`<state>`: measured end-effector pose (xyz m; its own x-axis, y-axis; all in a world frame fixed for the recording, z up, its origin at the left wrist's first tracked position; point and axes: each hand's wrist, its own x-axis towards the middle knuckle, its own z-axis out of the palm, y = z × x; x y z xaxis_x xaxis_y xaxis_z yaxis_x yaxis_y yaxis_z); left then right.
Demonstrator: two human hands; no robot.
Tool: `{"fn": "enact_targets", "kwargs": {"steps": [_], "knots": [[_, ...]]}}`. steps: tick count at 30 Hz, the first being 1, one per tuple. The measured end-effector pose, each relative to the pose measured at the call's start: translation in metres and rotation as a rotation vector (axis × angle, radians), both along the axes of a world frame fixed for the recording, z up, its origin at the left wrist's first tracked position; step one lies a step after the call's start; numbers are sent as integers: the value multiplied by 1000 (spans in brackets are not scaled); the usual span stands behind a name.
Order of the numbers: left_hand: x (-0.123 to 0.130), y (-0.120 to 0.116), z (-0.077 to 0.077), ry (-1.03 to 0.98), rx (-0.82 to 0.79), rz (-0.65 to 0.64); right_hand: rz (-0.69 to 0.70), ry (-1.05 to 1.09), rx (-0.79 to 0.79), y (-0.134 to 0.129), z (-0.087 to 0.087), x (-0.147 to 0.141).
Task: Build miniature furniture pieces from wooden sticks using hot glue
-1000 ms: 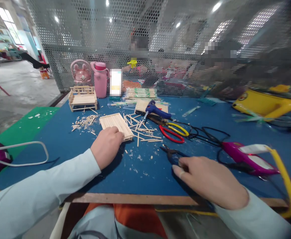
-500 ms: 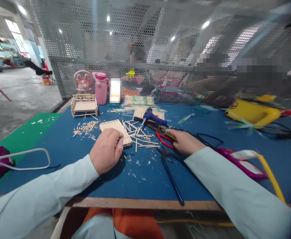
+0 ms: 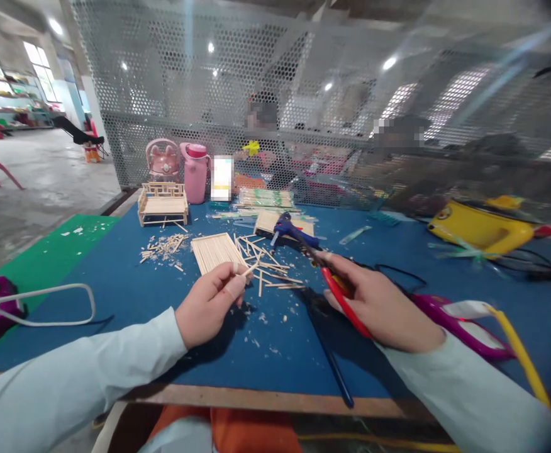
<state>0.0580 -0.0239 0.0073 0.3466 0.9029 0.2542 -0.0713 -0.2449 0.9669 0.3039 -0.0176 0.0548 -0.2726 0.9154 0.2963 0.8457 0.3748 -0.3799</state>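
Observation:
My left hand (image 3: 216, 302) is closed, pinching a thin wooden stick (image 3: 253, 268) between thumb and fingers. Just behind it lies a small panel of wooden sticks (image 3: 214, 250) on the blue table. Gripped in my right hand (image 3: 379, 302) is a pair of red-handled pliers (image 3: 344, 305), raised off the table with its dark jaws pointing away to the left. Loose sticks (image 3: 275, 277) are scattered between the hands. A pair of blue-handled pliers (image 3: 333, 358) lies near my right hand, its head in shadow. A blue glue gun (image 3: 294, 233) rests on a second stick panel (image 3: 267, 221).
At the back stand a miniature stick bench (image 3: 163, 207), a pink bottle (image 3: 195, 173) and bundled sticks (image 3: 266, 199). Small offcuts (image 3: 165, 247) lie left. A yellow pot (image 3: 483, 226) and a purple power strip (image 3: 464, 324) with cables are right. Perforated metal mesh (image 3: 138, 88) rises behind; a person sits beyond.
My right hand has lifted the red-handled pliers from the table and brought them nearer to me. My left hand has moved right, off the panel, still pinching the stick.

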Motion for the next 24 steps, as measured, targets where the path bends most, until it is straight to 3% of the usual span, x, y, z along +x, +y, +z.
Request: {"fn": "enact_targets", "kwargs": {"steps": [2, 5, 12, 24], "knots": [[-1, 0, -1, -22, 11, -9, 85, 228, -157, -14, 1, -13], [-2, -1, -1, -52, 12, -15, 122, 321, -341, -28, 1, -33], [-2, -4, 2, -72, 2, -19, 326, 315, -293, -30, -15, -48], [-2, -8, 8, -66, 5, -9, 393, 337, -256, -19, -45, -40]]}}
